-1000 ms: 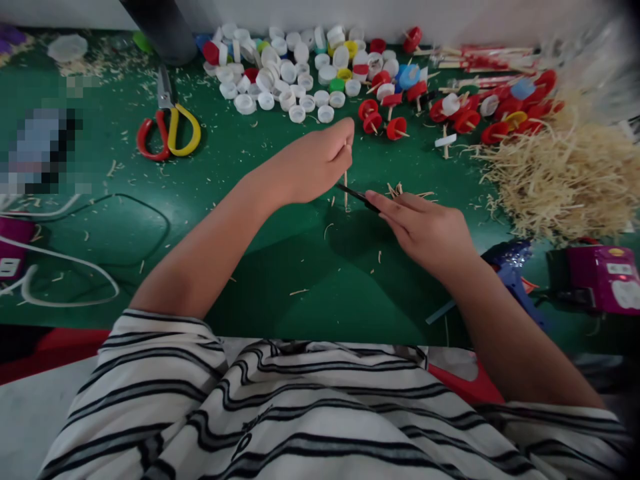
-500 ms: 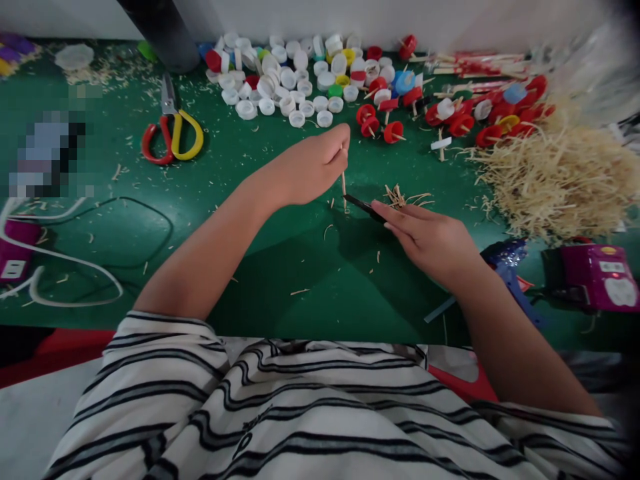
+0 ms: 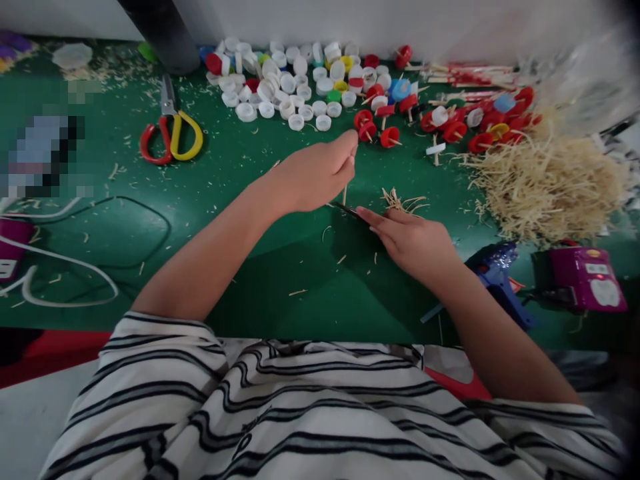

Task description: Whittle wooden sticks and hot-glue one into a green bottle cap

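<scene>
My left hand (image 3: 320,172) is closed around a thin wooden stick (image 3: 345,193), whose lower end pokes down below the fingers. A dark-bladed knife (image 3: 347,210) is gripped in my right hand (image 3: 415,243), its blade pointing left at the stick's lower end. Whether the blade touches the stick is hard to tell. Just behind the right hand lies a small heap of wood shavings (image 3: 395,199). Past the left fist are red bottle caps (image 3: 390,137) with sticks through them.
Loose, mostly white bottle caps (image 3: 267,87) cover the back. Scissors (image 3: 169,130) lie left, near a dark cylinder (image 3: 167,40). To the right are a large shavings pile (image 3: 555,187), a blue glue gun (image 3: 505,290) and a purple box (image 3: 587,280). A white cable (image 3: 75,303) loops at left.
The knife and my right hand have shifted left and slightly down, past the stick. My left hand sits a little lower and further right. A fresh shaving lies on the table below the knife.
</scene>
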`<action>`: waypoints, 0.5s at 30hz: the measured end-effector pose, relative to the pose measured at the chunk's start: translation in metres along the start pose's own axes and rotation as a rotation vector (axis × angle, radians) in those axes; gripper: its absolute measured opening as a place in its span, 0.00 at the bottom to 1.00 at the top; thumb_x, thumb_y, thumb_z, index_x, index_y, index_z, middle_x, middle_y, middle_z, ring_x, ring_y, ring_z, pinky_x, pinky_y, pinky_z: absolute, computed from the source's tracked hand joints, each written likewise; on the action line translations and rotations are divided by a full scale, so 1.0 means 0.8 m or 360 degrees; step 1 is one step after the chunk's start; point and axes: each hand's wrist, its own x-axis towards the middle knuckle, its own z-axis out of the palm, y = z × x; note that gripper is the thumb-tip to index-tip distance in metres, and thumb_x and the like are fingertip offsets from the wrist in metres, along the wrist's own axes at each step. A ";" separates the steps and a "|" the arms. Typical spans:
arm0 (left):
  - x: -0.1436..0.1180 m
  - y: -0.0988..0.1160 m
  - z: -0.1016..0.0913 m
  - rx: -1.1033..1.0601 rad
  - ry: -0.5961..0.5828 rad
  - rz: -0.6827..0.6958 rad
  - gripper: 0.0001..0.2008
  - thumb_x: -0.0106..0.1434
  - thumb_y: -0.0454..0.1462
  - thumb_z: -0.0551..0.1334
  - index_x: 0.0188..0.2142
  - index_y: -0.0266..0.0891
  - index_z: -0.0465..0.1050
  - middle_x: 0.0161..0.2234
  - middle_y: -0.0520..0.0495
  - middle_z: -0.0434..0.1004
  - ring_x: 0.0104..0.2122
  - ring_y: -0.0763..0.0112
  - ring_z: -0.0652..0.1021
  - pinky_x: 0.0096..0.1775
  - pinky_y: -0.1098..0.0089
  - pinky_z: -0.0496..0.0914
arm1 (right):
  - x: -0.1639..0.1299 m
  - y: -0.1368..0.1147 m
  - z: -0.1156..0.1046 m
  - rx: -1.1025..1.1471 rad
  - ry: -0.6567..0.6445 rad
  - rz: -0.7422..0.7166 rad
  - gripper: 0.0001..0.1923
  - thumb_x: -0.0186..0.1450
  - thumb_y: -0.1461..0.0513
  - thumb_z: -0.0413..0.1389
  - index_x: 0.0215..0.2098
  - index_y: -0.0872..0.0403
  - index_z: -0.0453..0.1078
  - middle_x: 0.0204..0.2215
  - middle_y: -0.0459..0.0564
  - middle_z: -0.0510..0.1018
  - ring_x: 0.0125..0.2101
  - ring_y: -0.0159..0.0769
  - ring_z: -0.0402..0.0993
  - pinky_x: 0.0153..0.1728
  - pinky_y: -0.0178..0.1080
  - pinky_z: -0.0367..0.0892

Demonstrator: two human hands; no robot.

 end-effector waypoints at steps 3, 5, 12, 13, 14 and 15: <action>0.001 -0.012 -0.005 -0.0023 0.0015 -0.0046 0.08 0.77 0.39 0.52 0.37 0.44 0.59 0.27 0.51 0.61 0.26 0.68 0.67 0.31 0.63 0.57 | -0.006 0.009 -0.005 0.0071 0.0150 -0.0003 0.24 0.81 0.57 0.47 0.72 0.40 0.71 0.47 0.50 0.86 0.44 0.38 0.82 0.29 0.37 0.62; 0.001 -0.015 -0.009 -0.0064 -0.0029 -0.0071 0.08 0.76 0.38 0.52 0.37 0.44 0.58 0.28 0.51 0.60 0.25 0.70 0.63 0.31 0.64 0.55 | -0.006 0.012 -0.007 0.0086 0.0257 -0.0012 0.24 0.81 0.58 0.47 0.71 0.42 0.73 0.49 0.50 0.86 0.46 0.37 0.82 0.30 0.37 0.64; 0.000 -0.008 -0.016 -0.0114 -0.0053 -0.0011 0.08 0.75 0.39 0.54 0.38 0.44 0.57 0.30 0.50 0.59 0.28 0.68 0.65 0.33 0.63 0.56 | 0.004 0.010 -0.010 0.0064 0.0374 -0.0049 0.23 0.81 0.59 0.48 0.69 0.41 0.74 0.47 0.50 0.87 0.46 0.37 0.83 0.30 0.36 0.65; 0.000 -0.008 -0.015 -0.0107 -0.0043 0.0002 0.08 0.75 0.40 0.54 0.38 0.44 0.57 0.30 0.50 0.59 0.28 0.68 0.65 0.33 0.63 0.56 | 0.004 0.011 -0.009 0.0062 0.0376 -0.0045 0.23 0.81 0.59 0.48 0.69 0.41 0.74 0.47 0.50 0.87 0.46 0.37 0.83 0.30 0.36 0.65; -0.001 -0.008 -0.013 -0.0097 -0.0040 0.0010 0.08 0.75 0.40 0.54 0.38 0.44 0.57 0.30 0.50 0.59 0.27 0.68 0.65 0.33 0.63 0.56 | 0.004 0.012 -0.008 0.0062 0.0377 -0.0044 0.23 0.81 0.59 0.49 0.69 0.41 0.74 0.48 0.50 0.87 0.46 0.37 0.83 0.30 0.36 0.66; -0.001 -0.009 -0.012 -0.0083 -0.0041 0.0009 0.07 0.75 0.40 0.54 0.38 0.44 0.56 0.29 0.51 0.59 0.26 0.69 0.64 0.33 0.63 0.56 | 0.004 0.013 -0.008 0.0066 0.0373 -0.0048 0.23 0.81 0.60 0.49 0.69 0.41 0.74 0.48 0.50 0.86 0.46 0.38 0.83 0.31 0.36 0.67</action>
